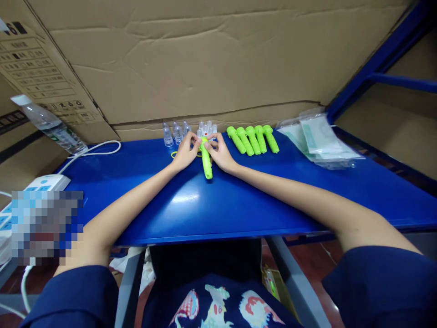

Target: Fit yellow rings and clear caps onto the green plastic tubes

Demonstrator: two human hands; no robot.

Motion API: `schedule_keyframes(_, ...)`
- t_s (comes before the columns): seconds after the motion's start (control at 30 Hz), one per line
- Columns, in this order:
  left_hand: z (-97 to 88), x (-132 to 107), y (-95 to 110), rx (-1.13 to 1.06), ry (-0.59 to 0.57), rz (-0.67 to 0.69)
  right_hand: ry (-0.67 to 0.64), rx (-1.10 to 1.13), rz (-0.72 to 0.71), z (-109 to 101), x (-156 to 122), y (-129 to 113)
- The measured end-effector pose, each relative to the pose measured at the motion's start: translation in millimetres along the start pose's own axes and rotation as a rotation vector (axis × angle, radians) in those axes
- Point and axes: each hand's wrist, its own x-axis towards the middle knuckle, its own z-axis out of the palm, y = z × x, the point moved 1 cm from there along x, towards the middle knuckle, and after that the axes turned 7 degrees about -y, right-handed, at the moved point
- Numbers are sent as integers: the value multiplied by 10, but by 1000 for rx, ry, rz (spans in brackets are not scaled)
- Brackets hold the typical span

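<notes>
Between my two hands is a lime-green flashlight-shaped piece [206, 165], its narrow end pointing toward me. My left hand [186, 151] pinches its far end from the left. From the right, the fingers of my right hand [220, 152] close on that same end, partly hiding it. Several matching green flashlight-shaped pieces [253, 140] lie side by side to the right of my hands. Behind my left hand stand clear plastic bulb-shaped caps [176, 133], with more whitish caps [208, 127] behind the held piece. A thin yellow ring [174, 155] lies by my left wrist.
Clear plastic bags [321, 139] with pale green and white contents lie at the right. A water bottle [54, 127] leans at the back left, near a white power strip [51, 182] and its cable. Cardboard [218, 59] walls the back of the blue table [153, 214].
</notes>
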Motion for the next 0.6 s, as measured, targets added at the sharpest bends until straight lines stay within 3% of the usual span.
schedule_keyframes(0.2, 27, 142, -96, 38, -17, 100, 45, -47, -83, -113, 77, 24)
schedule_keyframes(0.6, 66, -28, -53, 142, 27, 212, 85, -204, -111, -68, -47, -54)
